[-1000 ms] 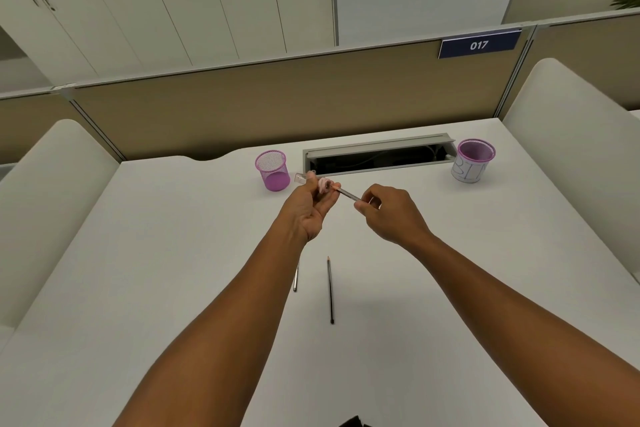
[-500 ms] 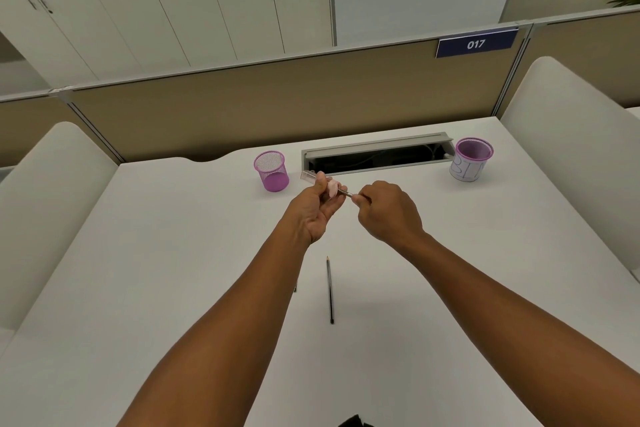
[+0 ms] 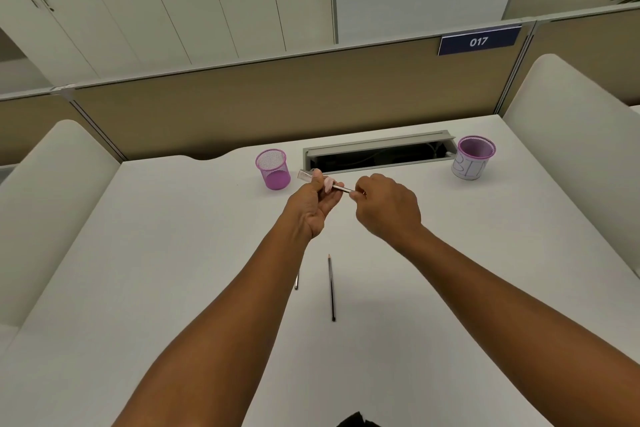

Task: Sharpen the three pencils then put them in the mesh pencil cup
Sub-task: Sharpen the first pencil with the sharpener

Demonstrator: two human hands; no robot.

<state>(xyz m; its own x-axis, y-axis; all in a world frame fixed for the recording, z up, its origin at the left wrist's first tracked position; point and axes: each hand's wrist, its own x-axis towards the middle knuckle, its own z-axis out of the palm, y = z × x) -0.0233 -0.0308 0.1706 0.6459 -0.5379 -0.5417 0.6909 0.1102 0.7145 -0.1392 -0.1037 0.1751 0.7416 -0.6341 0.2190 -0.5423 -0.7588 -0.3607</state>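
Note:
My left hand [image 3: 313,206] grips a small pink sharpener [image 3: 327,183] with a clear shavings case above the white desk. A dark pencil [image 3: 343,188] sticks into the sharpener from the right, and my right hand [image 3: 386,210] is closed on its other end. A second dark pencil [image 3: 331,288] lies on the desk below the hands, tip pointing away. A third pencil [image 3: 296,281] shows only a short piece beside my left forearm. The pink mesh pencil cup [image 3: 273,169] stands upright just left of my left hand.
A second purple-rimmed cup with a white paper label [image 3: 472,158] stands at the back right. An open grey cable tray [image 3: 377,151] runs along the desk's back. White padded side panels [image 3: 48,191] flank the desk [image 3: 173,253]. A tan partition rises behind.
My right hand has slid left along the pencil towards the sharpener, leaving less pencil showing between the hands. The pencils on the desk have not moved.

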